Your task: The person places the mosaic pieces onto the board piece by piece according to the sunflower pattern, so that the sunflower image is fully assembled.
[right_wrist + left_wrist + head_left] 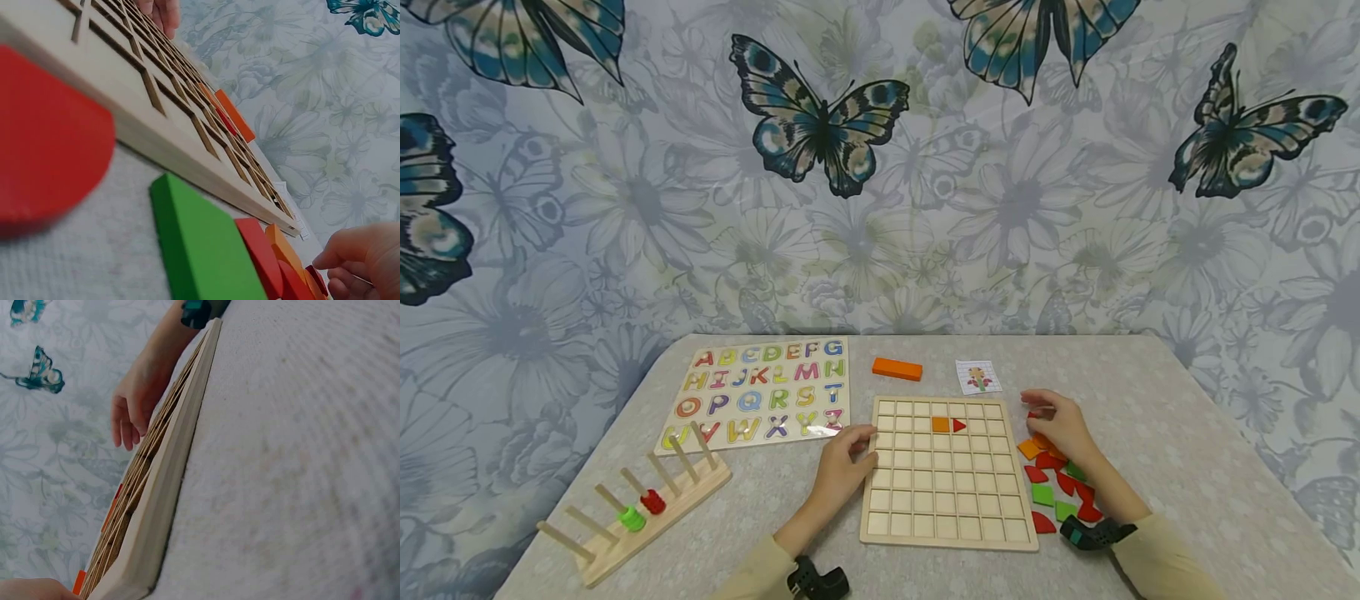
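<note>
Right hand over a crowded pile, lower right of the frame.
Whether its fingers clamp the red piece I can't tell; dragging could scatter the neighbours; the left hand, fingers and thumb apart, touches the board, lower middle; a careless nudge might jog the orange square and red triangle.

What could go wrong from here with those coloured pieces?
The loose red, orange and green flat pieces lie crowded by the right hand, so picking one might drag its neighbours. The left hand touches the pale wooden grid board; a bump could jolt the red triangular piece out of its cell.
</note>
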`<state>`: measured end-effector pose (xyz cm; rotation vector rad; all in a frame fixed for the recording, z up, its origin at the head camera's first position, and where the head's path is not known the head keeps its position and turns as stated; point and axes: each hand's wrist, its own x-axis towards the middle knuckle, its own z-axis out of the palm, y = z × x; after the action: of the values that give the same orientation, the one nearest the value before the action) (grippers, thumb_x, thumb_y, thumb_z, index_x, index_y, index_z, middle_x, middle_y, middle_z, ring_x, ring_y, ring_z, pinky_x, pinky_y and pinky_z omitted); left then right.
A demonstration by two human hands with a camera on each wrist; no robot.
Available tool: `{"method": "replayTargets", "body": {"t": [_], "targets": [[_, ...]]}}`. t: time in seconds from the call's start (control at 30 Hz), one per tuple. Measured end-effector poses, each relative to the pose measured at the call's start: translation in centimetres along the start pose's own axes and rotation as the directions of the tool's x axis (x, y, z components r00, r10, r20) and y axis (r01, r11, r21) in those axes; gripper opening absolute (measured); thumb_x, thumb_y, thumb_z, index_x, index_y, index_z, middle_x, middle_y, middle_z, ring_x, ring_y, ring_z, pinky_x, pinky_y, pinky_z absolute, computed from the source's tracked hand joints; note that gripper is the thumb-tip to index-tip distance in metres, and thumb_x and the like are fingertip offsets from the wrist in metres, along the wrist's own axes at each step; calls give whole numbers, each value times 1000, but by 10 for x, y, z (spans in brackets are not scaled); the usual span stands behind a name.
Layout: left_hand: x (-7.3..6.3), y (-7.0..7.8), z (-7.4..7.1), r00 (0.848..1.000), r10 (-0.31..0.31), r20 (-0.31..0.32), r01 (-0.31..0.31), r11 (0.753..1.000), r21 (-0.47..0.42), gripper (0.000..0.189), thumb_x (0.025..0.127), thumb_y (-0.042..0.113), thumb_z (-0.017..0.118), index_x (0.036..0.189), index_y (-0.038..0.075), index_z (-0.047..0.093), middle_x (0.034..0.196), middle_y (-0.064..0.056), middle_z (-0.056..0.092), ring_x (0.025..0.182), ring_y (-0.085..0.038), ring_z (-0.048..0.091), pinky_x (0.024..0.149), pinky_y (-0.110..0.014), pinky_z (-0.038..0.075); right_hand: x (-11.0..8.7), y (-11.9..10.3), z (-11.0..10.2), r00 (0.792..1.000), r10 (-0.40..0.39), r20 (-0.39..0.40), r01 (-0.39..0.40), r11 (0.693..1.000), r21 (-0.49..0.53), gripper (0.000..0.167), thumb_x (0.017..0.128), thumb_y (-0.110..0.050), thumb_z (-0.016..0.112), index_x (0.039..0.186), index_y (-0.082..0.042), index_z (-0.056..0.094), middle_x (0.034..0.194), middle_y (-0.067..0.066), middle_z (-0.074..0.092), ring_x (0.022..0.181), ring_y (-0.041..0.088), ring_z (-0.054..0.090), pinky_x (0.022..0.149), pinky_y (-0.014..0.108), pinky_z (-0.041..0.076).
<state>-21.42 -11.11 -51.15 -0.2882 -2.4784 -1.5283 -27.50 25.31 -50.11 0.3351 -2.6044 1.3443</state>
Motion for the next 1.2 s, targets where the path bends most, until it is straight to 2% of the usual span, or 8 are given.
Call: {"method": "replayTargets", "body": {"t": [0.13, 0.3, 0.47, 0.73, 0.93, 1.2], "targets": [[0, 0, 0, 1000, -1, 0, 1, 1000, -1, 33, 79, -3, 67, 112, 0, 65, 108, -12, 66, 99, -23, 62, 88, -30, 54, 0, 1, 0, 1000, -1, -12, 0, 1000, -25, 39, 79, 6, 66, 117, 5, 61, 110, 23, 67, 95, 33, 61, 78, 15, 51], [0, 0, 0, 1000, 5, 0, -5, 1000, 1, 33, 79, -3, 67, 112, 0, 65, 108, -12, 67, 99, -24, 62, 88, -30, 55, 1, 1, -1, 1000, 25, 2, -25, 1000, -18, 37, 79, 5, 66, 116, 7, 61, 102, 24, 67, 83, 21, 60, 69, 14, 49], [1, -1, 0, 1000, 11, -3, -11, 1000, 7, 32, 79, -3, 67, 111, 0, 66, 109, -11, 67, 99, -24, 62, 88, -30, 55, 1, 2, -1, 999, 36, 3, -36, 999, -13, 36, 81, 3, 68, 116, 8, 61, 101, 24, 67, 79, 12, 59, 68, 13, 50], [0, 1, 0, 1000, -1, -3, 1, 1000, -11, 33, 78, -3, 67, 111, 0, 66, 112, -11, 67, 100, -23, 62, 87, -28, 54, 1, -1, 0, 999, 38, -5, -38, 999, -21, 36, 81, 0, 70, 116, 7, 61, 101, 23, 68, 78, 6, 59, 68, 13, 51], [-1, 1, 1, 1000, -10, -3, 10, 1000, -20, 32, 79, -3, 67, 111, 0, 66, 112, -11, 67, 100, -23, 62, 88, -29, 54, 4, -14, 11, 1000, 26, -5, -25, 999, 39, 38, 79, 0, 71, 116, 6, 62, 101, 21, 68, 83, 13, 63, 72, 13, 51], [-1, 1, 1, 1000, 6, -9, -6, 1000, -30, 32, 78, -5, 67, 110, -1, 66, 111, -12, 67, 98, -25, 62, 86, -28, 54, 14, -47, 42, 997, 6, 73, -17, 989, 144, 41, 79, -2, 71, 118, 7, 61, 104, 23, 68, 87, 22, 64, 73, 17, 51]]}}
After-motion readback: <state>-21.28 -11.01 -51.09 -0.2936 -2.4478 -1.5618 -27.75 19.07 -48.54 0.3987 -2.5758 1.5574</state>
